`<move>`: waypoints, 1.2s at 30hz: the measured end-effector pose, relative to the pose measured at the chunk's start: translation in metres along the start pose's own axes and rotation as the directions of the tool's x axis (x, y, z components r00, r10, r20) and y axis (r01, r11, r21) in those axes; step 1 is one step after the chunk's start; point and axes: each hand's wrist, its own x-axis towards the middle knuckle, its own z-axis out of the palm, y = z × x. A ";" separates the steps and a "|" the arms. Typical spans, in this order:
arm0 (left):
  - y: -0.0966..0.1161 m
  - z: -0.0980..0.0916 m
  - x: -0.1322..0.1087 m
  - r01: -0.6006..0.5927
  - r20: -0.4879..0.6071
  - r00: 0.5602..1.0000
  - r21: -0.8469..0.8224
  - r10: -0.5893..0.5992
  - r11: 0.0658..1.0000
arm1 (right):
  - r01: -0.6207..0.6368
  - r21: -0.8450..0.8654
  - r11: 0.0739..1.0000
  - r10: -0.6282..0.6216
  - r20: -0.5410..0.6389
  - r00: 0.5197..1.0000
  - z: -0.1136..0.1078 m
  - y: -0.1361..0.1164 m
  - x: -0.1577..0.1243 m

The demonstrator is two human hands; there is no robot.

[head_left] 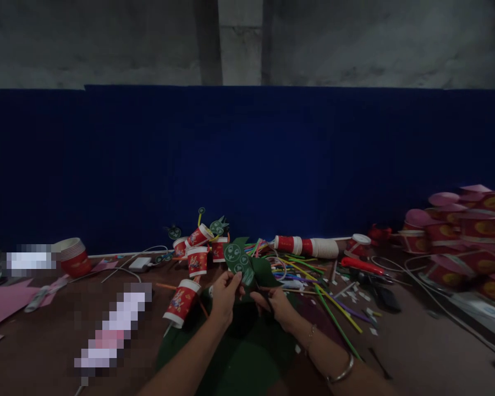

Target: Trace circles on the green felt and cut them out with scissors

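Observation:
My left hand (226,294) pinches a dark green paper (236,255) with a face and round shapes drawn on it in white lines. Close by on the right, my right hand (277,306) is closed around what look like scissors, mostly hidden by the fingers, at the paper's edge. Part of the green sheet (264,270) sticks up behind that hand. A larger green sheet (235,357) lies below both forearms. Left of my hands, several red paper cups (197,260) are joined into a figure, with a green cut-out face (218,226) near its top.
Colourful pipe cleaners (334,302) and white scraps spread to the right, beside a row of stacked cups (305,246) and a red-handled tool (365,266). Red cup assemblies (470,236) pile at far right. Cup stack (75,258) and pink paper (8,297) are left. A blue partition (247,165) stands behind.

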 end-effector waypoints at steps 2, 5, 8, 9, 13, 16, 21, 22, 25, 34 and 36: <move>-0.001 0.002 -0.001 0.007 -0.001 1.000 0.001 -0.007 1.000 | 0.004 0.019 1.000 -0.003 -0.022 1.000 0.001 -0.001 0.000; -0.002 0.004 -0.003 0.024 0.009 1.000 0.001 -0.024 1.000 | 0.032 0.010 0.999 -0.032 -0.038 0.999 0.000 0.000 0.002; -0.003 0.006 -0.007 0.052 0.041 0.998 0.016 -0.052 0.999 | 0.040 0.001 0.999 -0.040 -0.055 0.998 -0.001 0.005 0.004; -0.002 0.007 -0.008 0.060 0.052 0.997 0.024 -0.061 0.998 | 0.041 -0.003 0.999 -0.041 -0.059 0.997 -0.001 0.007 0.005; -0.001 0.008 -0.011 0.070 0.069 0.995 0.052 -0.073 0.996 | 0.056 -0.036 0.998 -0.058 -0.049 0.997 -0.002 0.007 0.004; -0.001 0.007 -0.010 0.068 0.072 0.995 0.065 -0.073 0.996 | 0.060 -0.046 0.997 -0.063 -0.069 0.996 -0.001 0.005 0.003; -0.004 0.006 -0.007 0.066 0.060 0.996 0.071 -0.071 0.995 | 0.036 -0.021 0.999 -0.038 -0.078 0.996 0.000 0.006 0.005; -0.004 0.006 -0.007 0.067 0.057 0.996 0.070 -0.072 0.995 | 0.035 -0.022 0.999 -0.037 -0.082 0.996 0.000 0.006 0.005; -0.006 0.005 -0.005 0.072 0.054 0.996 0.061 -0.076 0.996 | 0.039 -0.034 0.999 -0.042 -0.089 0.995 0.000 0.007 0.007; -0.010 0.003 -0.003 0.084 0.061 0.994 0.028 -0.085 0.996 | -0.005 0.012 1.000 0.007 -0.153 0.988 -0.003 0.005 0.005; -0.010 0.003 -0.003 0.085 0.058 0.995 0.027 -0.086 0.996 | 0.024 0.030 0.999 -0.019 -0.175 0.984 -0.004 0.006 0.005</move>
